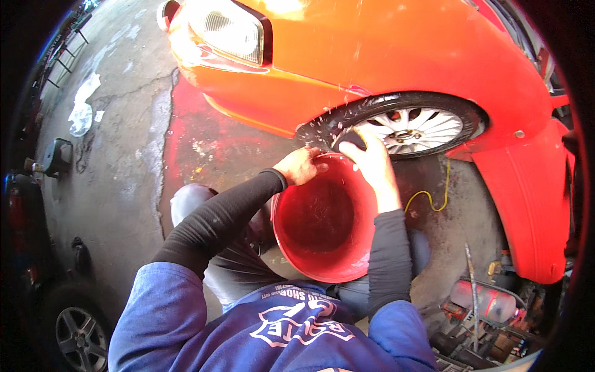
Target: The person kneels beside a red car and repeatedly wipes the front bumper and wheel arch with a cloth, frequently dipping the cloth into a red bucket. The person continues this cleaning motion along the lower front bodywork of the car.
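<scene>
We're on a cracked concrete floor (130, 142), stained red next to the car. The red-orange car (384, 56) fills the top of view, front end pointing left. A red panel (527, 204) juts out to the right of its wheel arch (could be a door, we can't tell). Lower right we've got a tool pile (477, 335) on the ground. The front wheel (403, 127), black tire on a silver multi-spoke rim, sits in the arch, white flecks over the tire's left part.

The red bucket (353, 248) is between our knees, just in front of that wheel, mouth facing us, inside wet-looking; contents unclear. A clear bottle (483, 302) lies on its side in the pile.

Our left hand (299, 167): half curled at the bucket's far rim, thumb inside, fingers over the edge, so it has hold of the rim. Our right hand (377, 164): closed around a dark pad (352, 140), above the rim's far right and right by the tire. Can't tell if pad and tire touch. A thin yellow cord (447, 183) loops on the floor, right of the bucket.
</scene>
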A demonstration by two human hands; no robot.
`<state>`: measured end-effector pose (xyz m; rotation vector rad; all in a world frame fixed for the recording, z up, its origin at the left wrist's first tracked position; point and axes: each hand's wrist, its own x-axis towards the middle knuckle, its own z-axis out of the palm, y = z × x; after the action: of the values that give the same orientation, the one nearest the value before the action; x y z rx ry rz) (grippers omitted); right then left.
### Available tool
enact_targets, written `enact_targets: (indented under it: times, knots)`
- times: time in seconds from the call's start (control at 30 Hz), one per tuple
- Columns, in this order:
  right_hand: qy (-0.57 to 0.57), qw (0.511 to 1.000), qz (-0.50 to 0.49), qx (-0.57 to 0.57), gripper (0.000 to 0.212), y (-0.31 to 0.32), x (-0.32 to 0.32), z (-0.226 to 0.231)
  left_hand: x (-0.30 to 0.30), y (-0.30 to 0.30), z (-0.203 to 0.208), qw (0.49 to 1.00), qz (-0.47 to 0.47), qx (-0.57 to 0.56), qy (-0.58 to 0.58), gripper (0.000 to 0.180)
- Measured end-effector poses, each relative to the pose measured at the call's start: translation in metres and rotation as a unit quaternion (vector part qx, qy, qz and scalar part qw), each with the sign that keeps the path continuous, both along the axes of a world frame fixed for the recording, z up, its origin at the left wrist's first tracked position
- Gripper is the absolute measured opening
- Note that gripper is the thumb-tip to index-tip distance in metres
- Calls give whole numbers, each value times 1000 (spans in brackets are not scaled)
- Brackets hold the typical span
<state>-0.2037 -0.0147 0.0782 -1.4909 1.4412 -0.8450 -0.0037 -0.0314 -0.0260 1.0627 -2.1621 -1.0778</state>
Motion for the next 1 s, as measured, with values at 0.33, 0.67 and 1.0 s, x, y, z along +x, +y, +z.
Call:
enact_targets:
  times: [0.33, 0.67, 1.0]
  knots:
    - [-147, 950, -247, -124, 27, -65, 57, -25, 38, 32, 38, 988, -52, 14, -145, 22]
    - [-150, 946, -243, -155, 28, -65, 36, -17, 24, 15, 65, 961, -47, -128, -241, 41]
    - [-13, 974, -217, -64, 33, -63, 53, -10, 6, 17, 57, 955, -71, -83, -275, 64]
